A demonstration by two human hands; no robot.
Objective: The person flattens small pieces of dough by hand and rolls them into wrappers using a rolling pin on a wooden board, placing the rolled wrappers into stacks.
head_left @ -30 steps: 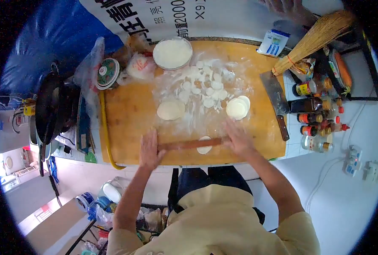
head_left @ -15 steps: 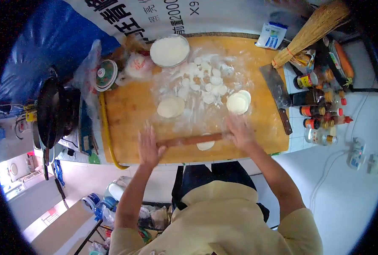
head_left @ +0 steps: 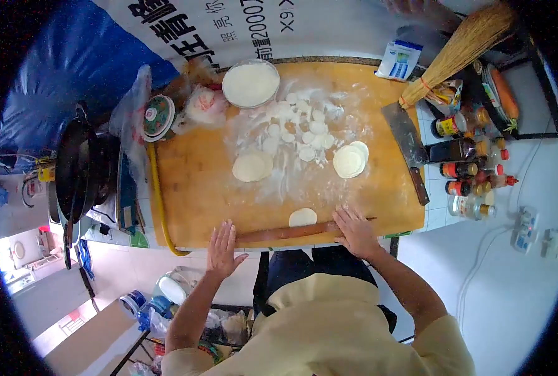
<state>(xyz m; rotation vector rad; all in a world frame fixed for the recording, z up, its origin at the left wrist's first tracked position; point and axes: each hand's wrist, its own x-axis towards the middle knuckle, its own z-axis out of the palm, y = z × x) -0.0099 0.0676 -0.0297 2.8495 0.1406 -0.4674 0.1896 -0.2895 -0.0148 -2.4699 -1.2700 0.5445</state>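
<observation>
A long wooden rolling pin (head_left: pixel 278 234) lies near the board's front edge. Flat on its left end is my left hand (head_left: pixel 224 249), fingers stretched and thumb apart. My right hand (head_left: pixel 357 234) presses on the other end, also with straight fingers. Just beyond the pin sits a small round dough wrapper (head_left: pixel 302 217). Farther back, a stack of rolled wrappers (head_left: pixel 350 160) is on the right and another flat piece of dough (head_left: pixel 252 165) on the left. Several small dough discs (head_left: pixel 307 131) lie in scattered flour between them.
A bowl of flour (head_left: pixel 251 83) stands at the back of the wooden board (head_left: pixel 191 194). On the right are a cleaver (head_left: pixel 405 141), a straw broom (head_left: pixel 461 53) and several condiment bottles (head_left: pixel 457 169). A lidded tin (head_left: pixel 158 118) and a black wok (head_left: pixel 78 166) are at left.
Both hands and the rolling pin have moved back toward my body, off the small wrapper, which now shows whole. The view has shifted slightly.
</observation>
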